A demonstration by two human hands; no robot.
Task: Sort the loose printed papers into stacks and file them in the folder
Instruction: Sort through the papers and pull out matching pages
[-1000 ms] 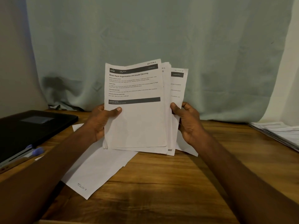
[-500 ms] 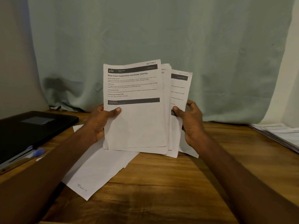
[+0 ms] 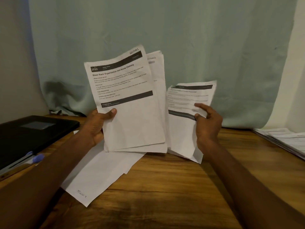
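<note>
Wooden counter (image 3: 165, 187) carries face-down sheets (image 3: 99, 171) nearest. Above them, a tilted sheaf of printed papers (image 3: 132, 113) is gripped by the left hand (image 3: 97, 124), and a separate printed sheet (image 3: 184, 116) is pinched by the right hand (image 3: 208, 123). A black folder (image 3: 33, 134) lies closed at far left, a paper stack (image 3: 285, 139) at far right.

One head-worn wide-angle camera is looking forward and down from the person's own eye level, sitting close over the near edge of a wooden table (image 3: 173, 187). It is facing a pale curtain (image 3: 198, 47) hanging at the far side. Both forearms are entering from the near corners, so the view is taking in the table from left edge to right. No second view is sharing the scene.
</note>
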